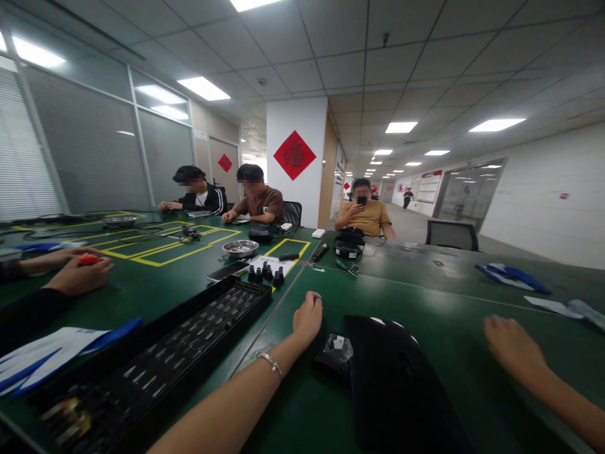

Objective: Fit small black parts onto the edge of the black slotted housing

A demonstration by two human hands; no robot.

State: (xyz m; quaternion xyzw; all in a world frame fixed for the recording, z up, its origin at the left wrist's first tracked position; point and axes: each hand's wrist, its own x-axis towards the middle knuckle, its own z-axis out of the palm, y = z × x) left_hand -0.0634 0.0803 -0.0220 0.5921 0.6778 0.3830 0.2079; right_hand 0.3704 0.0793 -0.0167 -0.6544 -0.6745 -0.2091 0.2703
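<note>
My left hand (307, 318) rests as a loose fist on the green table (425, 296), a bracelet on its wrist; whether it grips anything is not visible. Just right of it lie a small black part (336, 354) and a large glossy black panel (397, 384). Left of it stretches a long black tray (155, 359) holding several small parts. My right hand (508, 343) lies curled on the table at the right, with nothing seen in it.
A co-worker's hands (75, 271) hold a red object at the left. Three people sit at the far side. Metal bowls (240, 247), small black pieces (265, 273), tools, blue-white gloves (513, 276) and yellow tape lines are spread over the table.
</note>
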